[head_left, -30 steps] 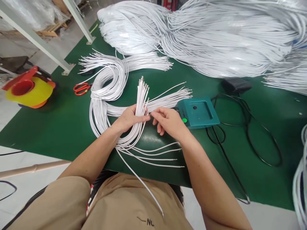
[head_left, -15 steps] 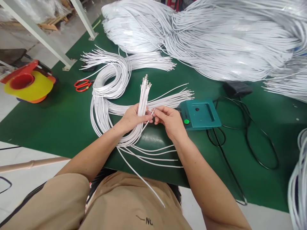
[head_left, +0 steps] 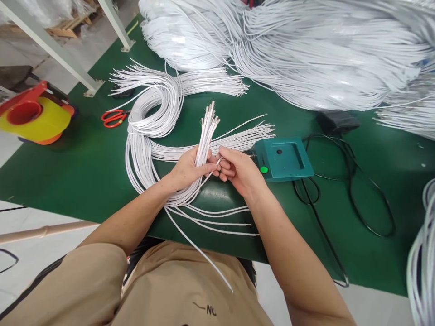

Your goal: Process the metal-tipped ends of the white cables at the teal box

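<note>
My left hand [head_left: 190, 168] is closed round a bundle of white cables [head_left: 205, 140], whose ends point up and away from me. Close beside it, my right hand [head_left: 239, 171] pinches the end of a single white cable [head_left: 220, 160] between thumb and fingers. That cable curves down into the rest of the bundle. Just right of my right hand sits a teal machine [head_left: 285, 158] with a green button [head_left: 264, 170]. Several loose cable ends [head_left: 220, 222] trail below my hands toward the table's front edge.
Coiled white cables [head_left: 154, 111] lie left of my hands, near red-handled scissors [head_left: 113, 118]. A large heap of cables [head_left: 322, 59] fills the back. A yellow and red tape dispenser [head_left: 37, 115] stands at the left edge. Black cords [head_left: 353, 194] loop on the right, below a black box [head_left: 337, 121].
My right hand's fingers have shifted slightly on the single cable's end, and the cable tips above my left hand lean and spread a little more to the right. The view has moved slightly.
</note>
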A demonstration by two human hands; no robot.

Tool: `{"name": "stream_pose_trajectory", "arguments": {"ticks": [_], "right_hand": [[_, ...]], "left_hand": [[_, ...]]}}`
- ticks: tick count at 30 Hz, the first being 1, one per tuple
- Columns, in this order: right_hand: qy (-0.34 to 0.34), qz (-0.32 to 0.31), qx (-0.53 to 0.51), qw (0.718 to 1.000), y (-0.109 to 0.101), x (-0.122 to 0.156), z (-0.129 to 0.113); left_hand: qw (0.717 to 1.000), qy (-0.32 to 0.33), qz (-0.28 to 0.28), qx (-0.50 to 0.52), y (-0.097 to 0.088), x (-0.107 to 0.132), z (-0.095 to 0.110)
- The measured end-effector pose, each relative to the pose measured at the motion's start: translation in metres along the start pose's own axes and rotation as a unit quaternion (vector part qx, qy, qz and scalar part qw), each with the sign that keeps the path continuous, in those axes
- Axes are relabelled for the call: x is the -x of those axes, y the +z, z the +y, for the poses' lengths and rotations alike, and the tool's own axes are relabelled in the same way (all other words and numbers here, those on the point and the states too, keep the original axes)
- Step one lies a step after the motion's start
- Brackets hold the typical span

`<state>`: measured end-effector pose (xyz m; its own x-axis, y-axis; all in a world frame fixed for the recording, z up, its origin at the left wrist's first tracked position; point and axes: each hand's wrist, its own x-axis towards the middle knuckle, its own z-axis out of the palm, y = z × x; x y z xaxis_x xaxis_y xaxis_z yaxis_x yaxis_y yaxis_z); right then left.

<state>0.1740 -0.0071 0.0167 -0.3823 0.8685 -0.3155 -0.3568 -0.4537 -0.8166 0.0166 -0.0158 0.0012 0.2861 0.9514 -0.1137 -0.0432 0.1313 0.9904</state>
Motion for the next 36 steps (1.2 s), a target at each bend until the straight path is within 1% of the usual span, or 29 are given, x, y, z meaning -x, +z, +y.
{"name": "stream_pose_trajectory", "arguments": {"ticks": [3,6,9,14,20,22,23,24,25,26,28,29,31,32,33,34,36], "right_hand": [[0.017,-0.020,-0.041,0.999,-0.003,-0.001,0.001],[0.025,-0.026,-0.051,0.998,-0.004,-0.001,0.001],[0.004,-0.009,-0.035,0.999,-0.003,0.001,0.001],[-0.068,0.059,0.045,0.995,0.004,0.005,0.000],[-0.101,0.079,0.111,0.986,0.005,0.005,0.000],[-0.124,0.084,0.169,0.974,0.004,0.004,0.002],[-0.143,0.090,0.214,0.962,0.003,0.004,0.003],[-0.170,0.102,0.270,0.942,0.003,0.004,0.005],[-0.202,0.117,0.334,0.913,0.002,0.004,0.006],[-0.238,0.132,0.400,0.875,0.002,0.004,0.008],[-0.309,0.152,0.524,0.779,0.003,0.004,0.011],[-0.336,0.151,0.577,0.729,0.002,0.005,0.012],[-0.366,0.131,0.663,0.640,0.001,0.005,0.011],[-0.369,0.117,0.697,0.604,-0.001,0.005,0.009],[-0.367,0.103,0.723,0.576,-0.003,0.006,0.005],[-0.361,0.094,0.743,0.556,-0.006,0.007,0.001],[-0.345,0.101,0.767,0.531,-0.014,0.009,-0.008]], "left_hand": [[1.000,0.007,0.013,0.004,-0.001,-0.001,0.001],[1.000,0.015,0.024,0.002,-0.002,-0.001,0.001],[0.999,0.020,0.030,0.004,-0.004,-0.002,0.000],[0.999,0.039,0.002,0.036,-0.006,-0.002,0.000],[0.999,0.001,-0.007,0.035,-0.005,-0.001,0.000],[0.999,-0.006,-0.016,0.036,-0.005,-0.001,0.002],[0.999,-0.009,-0.016,0.040,-0.005,-0.001,0.002],[0.999,-0.015,-0.015,0.049,-0.005,-0.001,0.003],[0.998,-0.024,-0.012,0.064,-0.005,-0.002,0.004],[0.996,-0.036,-0.009,0.084,-0.006,-0.002,0.004],[0.989,-0.069,-0.002,0.133,-0.008,-0.004,0.006],[0.984,-0.087,0.002,0.155,-0.009,-0.005,0.006],[0.977,-0.114,0.010,0.180,-0.010,-0.007,0.006],[0.975,-0.123,0.013,0.183,-0.010,-0.008,0.005],[0.975,-0.128,0.015,0.181,-0.010,-0.009,0.004],[0.976,-0.129,0.017,0.175,-0.009,-0.010,0.004],[0.980,-0.124,0.023,0.153,-0.007,-0.011,0.001]]}}
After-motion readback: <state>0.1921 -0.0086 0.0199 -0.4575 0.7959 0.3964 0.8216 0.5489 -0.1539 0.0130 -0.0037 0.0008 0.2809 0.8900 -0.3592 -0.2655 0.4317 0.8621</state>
